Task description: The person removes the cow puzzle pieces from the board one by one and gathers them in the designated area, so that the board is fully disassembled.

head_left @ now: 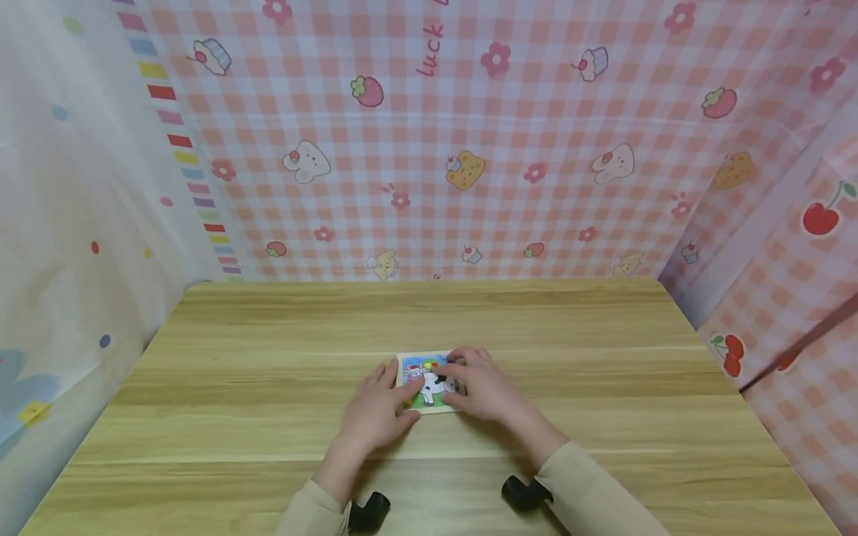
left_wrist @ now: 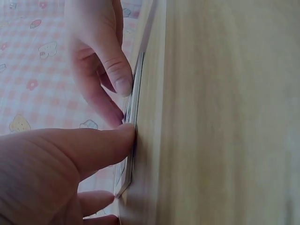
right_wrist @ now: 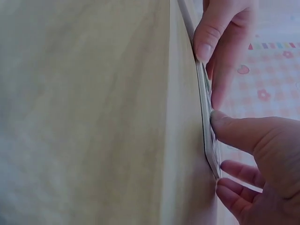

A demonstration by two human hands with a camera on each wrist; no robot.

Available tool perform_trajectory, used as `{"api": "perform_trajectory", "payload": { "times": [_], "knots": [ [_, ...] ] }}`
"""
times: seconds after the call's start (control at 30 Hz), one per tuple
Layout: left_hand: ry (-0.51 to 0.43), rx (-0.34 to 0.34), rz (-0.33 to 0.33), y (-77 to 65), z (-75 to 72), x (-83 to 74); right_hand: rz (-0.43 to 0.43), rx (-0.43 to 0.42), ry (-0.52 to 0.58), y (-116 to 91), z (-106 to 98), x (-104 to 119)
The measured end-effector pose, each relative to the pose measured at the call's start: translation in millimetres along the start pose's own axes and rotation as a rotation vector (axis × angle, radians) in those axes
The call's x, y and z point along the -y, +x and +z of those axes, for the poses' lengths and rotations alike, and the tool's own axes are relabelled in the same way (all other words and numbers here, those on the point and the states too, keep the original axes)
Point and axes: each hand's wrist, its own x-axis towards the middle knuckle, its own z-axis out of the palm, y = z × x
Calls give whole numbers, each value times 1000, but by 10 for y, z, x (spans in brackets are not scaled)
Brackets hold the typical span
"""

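A small flat picture puzzle board (head_left: 429, 391) with a black-and-white cow on green and blue lies on the wooden table, partly covered by fingers. At its left end is my left hand (head_left: 377, 406), thumb by the near edge, one finger over the picture and other fingertips along the left side. From the right, my right hand (head_left: 484, 387) reaches over the board, its thumb and a finger touching the picture and its other fingertips near the right end. The wrist views show the board edge-on, a thin slab (left_wrist: 127, 173), with thumbs and fingertips against it.
The wood-grain table (head_left: 281, 335) extends around both hands. Pink checked cloth (head_left: 429, 149) hangs behind its back edge, with more cloth at both sides. Black curved pieces (head_left: 369, 512) stick out by both cuffs.
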Motion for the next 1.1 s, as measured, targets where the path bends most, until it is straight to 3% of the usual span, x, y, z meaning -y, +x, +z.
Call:
{"api": "perform_trajectory", "payload": {
  "times": [0.27,0.53,0.7,1.1],
  "knots": [
    [-19,-24,30,-64,-40,32,-78,-22,-30,113,-58,-102],
    [-28,-31,34,-99,-58,31,-137,-16,-33,396,-206,-75],
    [-20,-28,32,-101,-65,36,-125,29,-21,543,-215,-17],
    [-24,-3,33,-87,-40,90,-98,100,-65,747,-27,16]
  ]
}}
